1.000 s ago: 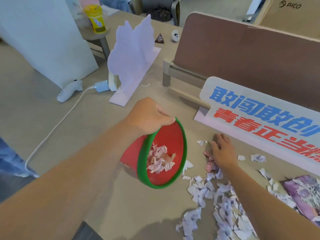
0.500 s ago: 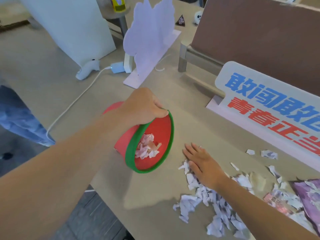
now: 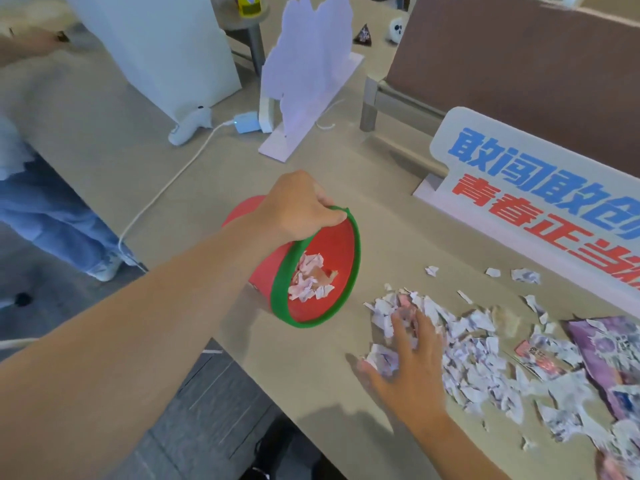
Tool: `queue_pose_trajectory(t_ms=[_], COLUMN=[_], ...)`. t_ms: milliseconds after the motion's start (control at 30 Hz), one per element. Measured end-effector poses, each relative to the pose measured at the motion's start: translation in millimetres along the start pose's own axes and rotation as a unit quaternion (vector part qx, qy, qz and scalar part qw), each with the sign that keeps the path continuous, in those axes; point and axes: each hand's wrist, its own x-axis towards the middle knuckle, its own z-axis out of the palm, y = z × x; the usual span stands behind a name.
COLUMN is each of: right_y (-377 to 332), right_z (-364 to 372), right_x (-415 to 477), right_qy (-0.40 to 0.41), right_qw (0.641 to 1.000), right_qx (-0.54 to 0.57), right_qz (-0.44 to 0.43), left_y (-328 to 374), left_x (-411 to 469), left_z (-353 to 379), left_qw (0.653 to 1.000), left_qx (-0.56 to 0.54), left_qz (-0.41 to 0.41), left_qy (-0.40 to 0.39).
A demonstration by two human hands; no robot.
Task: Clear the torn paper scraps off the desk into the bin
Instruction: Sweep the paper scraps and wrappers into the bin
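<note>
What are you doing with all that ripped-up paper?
A person is tidying torn scraps off a desk into a red bin with a green rim. The left hand has a grip on the bin's rim and holds it tipped on its side, opening facing the pile. A few scraps already lie inside. The right hand lies spread on the near edge of the pile, fingers open. Most of the scraps are on the desk, with a few stray bits near the sign.

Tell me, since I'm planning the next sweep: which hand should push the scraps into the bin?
Right. The right hand already lies spread on the scraps, beside the bin's tilted open mouth. The left hand is busy gripping the bin's rim.
</note>
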Motion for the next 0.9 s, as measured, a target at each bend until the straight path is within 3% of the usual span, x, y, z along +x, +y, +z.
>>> queue_pose_trajectory(t_ms=[100, 200, 300, 533, 633, 767, 833, 900], right_y=[-7.7, -3.6, 5.1, 18.1, 17.1, -0.4, -14.3, -36.3], right_z=[23.4, 30.5, 27.2, 22.7, 20.4, 8.6, -9.9, -30.8], right_x=[6.2, 32.9, 61.4, 81.5, 82.7, 93.3, 96.2, 93.6], right_qy=[-0.048, -0.045, -0.099, -0.007, -0.035, -0.074, -0.035, 0.051], right_qw=[0.993, 0.990, 0.986, 0.997, 0.993, 0.993, 0.984, 0.971], right_qx=[-0.109, -0.121, -0.132, -0.067, -0.087, -0.072, 0.042, 0.142], right_qz=[0.014, 0.048, 0.037, -0.048, -0.074, 0.060, 0.170, 0.185], left_y=[-7.5, -10.4, -12.3, -11.7, -7.6, -3.6, -2.2, -1.1], left_x=[-3.3, -5.9, -8.6, -13.2, -14.1, -15.6, -15.7, -13.9], left_z=[-1.6, -2.8, -2.7, -1.4, -2.7, -3.0, -2.3, -2.4], left_qw=[1.000, 1.000, 1.000, 1.000, 0.999, 0.997, 0.996, 0.997], left_qx=[-0.019, -0.022, -0.020, -0.022, -0.049, -0.081, -0.081, -0.071], left_qz=[-0.006, -0.010, -0.005, 0.004, -0.003, -0.016, -0.025, -0.025], left_qy=[0.008, 0.015, 0.017, 0.006, 0.012, 0.004, -0.008, -0.009])
